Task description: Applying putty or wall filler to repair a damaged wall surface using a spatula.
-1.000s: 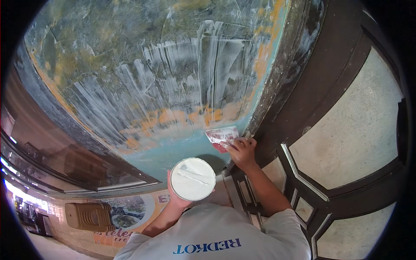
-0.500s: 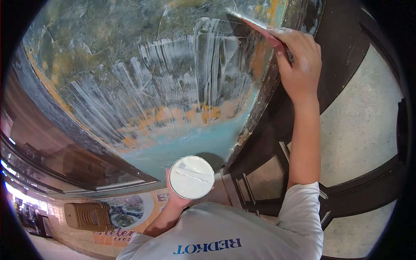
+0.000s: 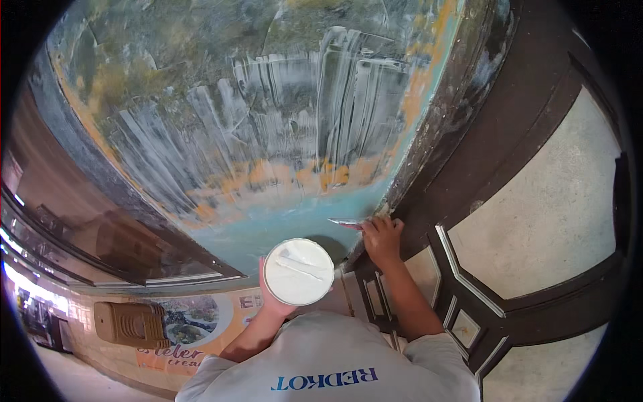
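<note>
Building front under repair, beside a shop or eatery. Weathered wall point(image 3: 268, 134) streaked with white filler, dark panelled wooden door point(image 3: 469, 281), glass shopfront point(image 3: 100, 234). Food poster point(image 3: 187, 328) on tiled wall below.

Wall point(image 3: 268, 134) face open, dark door frame point(image 3: 482, 154) apparently hemming right

Two hands were counted: one left hand point(image 3: 271, 305), by which one round tub point(image 3: 299, 271) of white filler was held, and one right hand point(image 3: 382, 238), by which one putty knife point(image 3: 345, 222) was gripped against one wall point(image 3: 268, 134). One dark wooden door point(image 3: 509, 201) was seen. One picture poster point(image 3: 191, 328) and one slatted brown box point(image 3: 127, 323) were recorded below.
</note>
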Demonstrator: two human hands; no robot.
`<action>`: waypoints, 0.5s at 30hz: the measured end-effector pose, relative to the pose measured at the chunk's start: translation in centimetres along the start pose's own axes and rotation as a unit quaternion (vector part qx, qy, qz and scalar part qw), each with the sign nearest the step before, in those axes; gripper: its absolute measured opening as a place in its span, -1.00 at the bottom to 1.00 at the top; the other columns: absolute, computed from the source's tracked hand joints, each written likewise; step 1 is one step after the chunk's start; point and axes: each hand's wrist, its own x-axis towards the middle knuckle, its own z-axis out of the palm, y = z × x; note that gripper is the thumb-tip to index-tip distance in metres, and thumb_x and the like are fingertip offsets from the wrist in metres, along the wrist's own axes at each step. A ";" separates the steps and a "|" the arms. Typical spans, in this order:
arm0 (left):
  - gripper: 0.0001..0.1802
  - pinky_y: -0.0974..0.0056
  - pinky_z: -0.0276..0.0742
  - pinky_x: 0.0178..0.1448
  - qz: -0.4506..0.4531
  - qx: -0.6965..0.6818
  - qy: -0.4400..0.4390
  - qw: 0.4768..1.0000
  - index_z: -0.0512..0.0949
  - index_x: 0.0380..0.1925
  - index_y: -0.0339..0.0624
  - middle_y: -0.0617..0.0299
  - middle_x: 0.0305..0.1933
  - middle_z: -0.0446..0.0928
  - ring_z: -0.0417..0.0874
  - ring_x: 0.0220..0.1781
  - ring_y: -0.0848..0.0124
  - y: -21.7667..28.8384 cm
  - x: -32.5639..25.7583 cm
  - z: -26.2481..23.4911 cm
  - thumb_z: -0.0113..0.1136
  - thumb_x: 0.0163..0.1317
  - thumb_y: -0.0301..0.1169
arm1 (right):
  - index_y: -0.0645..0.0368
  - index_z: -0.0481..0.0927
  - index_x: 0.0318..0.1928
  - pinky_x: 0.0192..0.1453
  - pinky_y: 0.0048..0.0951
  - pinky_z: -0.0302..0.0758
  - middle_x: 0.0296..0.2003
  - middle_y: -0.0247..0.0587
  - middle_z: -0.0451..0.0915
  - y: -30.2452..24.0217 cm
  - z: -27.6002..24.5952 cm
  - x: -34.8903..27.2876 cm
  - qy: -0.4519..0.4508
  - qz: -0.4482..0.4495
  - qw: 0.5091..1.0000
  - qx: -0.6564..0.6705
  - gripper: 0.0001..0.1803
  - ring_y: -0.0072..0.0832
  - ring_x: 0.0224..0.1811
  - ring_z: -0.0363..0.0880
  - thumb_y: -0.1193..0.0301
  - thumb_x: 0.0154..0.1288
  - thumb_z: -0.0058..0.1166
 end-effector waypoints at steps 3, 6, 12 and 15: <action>-0.03 -0.69 0.13 0.42 0.019 0.095 0.032 0.995 0.16 0.57 0.19 0.09 0.65 0.13 0.22 0.57 -0.24 -0.3 0.2 -0.9 -0.25 0.31 0.49 | -0.11 0.67 -0.10 0.10 -0.02 0.27 -0.23 -0.36 0.59 1.3 -3.3 5.0 -0.070 -0.036 0.996 -0.032 -0.76 -0.30 -0.06 0.54 0.43 0.21 0.18; -0.02 -0.71 0.10 0.42 -0.004 0.025 0.033 0.999 0.16 0.57 0.21 0.08 0.64 0.14 0.22 0.57 -0.24 -0.5 0.7 0.1 -0.24 0.30 0.51 | -0.08 0.68 -0.10 0.07 -0.09 0.27 -0.23 -0.37 0.59 2.4 -8.8 13.0 0.021 -0.037 0.998 -0.035 -0.78 -0.30 -0.06 0.52 0.43 0.24 0.18; 0.01 -0.71 0.09 0.42 0.024 0.061 0.056 0.996 0.16 0.57 0.21 0.06 0.64 0.13 0.21 0.57 -0.26 -0.1 0.5 0.0 -0.20 0.27 0.52 | 0.17 0.62 -0.10 -0.02 -0.22 0.46 -0.23 -0.11 0.63 0.0 -16.9 16.1 0.179 0.043 0.974 0.131 -0.84 -0.11 -0.18 0.60 0.43 0.35 0.16; 0.01 -0.71 0.10 0.42 0.015 0.045 0.040 0.998 0.15 0.57 0.21 0.03 0.63 0.13 0.21 0.57 -0.27 0.1 0.3 0.3 -0.20 0.26 0.53 | 0.24 0.61 -0.11 -0.19 -0.18 0.55 -0.32 -0.04 0.62 -3.2 -16.0 12.5 -0.005 0.083 0.940 0.331 -0.80 -0.07 -0.31 0.63 0.37 0.38 0.17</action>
